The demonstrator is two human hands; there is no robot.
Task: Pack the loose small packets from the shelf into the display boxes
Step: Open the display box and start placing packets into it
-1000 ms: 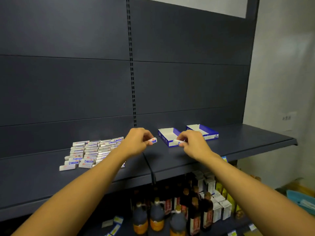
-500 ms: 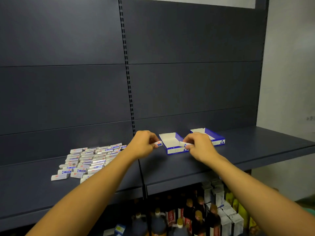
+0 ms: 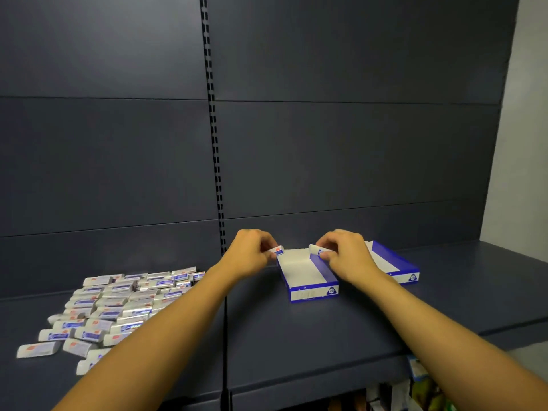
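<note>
1. Packets [image 3: 115,307]: small white wrappers with blue and red print, spread loose in rough rows on the left of the shelf [image 3: 326,336], well apart from the boxes.
2. Held packets: one [image 3: 276,250] pinched between thumb and fingertips of the left hand [image 3: 250,253], at the rear left corner of the near box; one [image 3: 315,249] pinched the same way by the right hand [image 3: 345,255], over the rear right wall.
3. Near box [image 3: 308,277]: open blue-and-white tray, white floor bare, nothing packed in it yet.
4. Far box [image 3: 394,266]: same make, just right of the first, partly hidden by the right wrist; contents cannot be told.
5. Risks, as judged: a packet let go over a wall could tip outside the tray; the light box may slide if nudged by either hand; packets laid crooked would waste room for later rows.
6. Surroundings: dark back panel [image 3: 355,158]; goods on a lower shelf, too dim to name.
</note>
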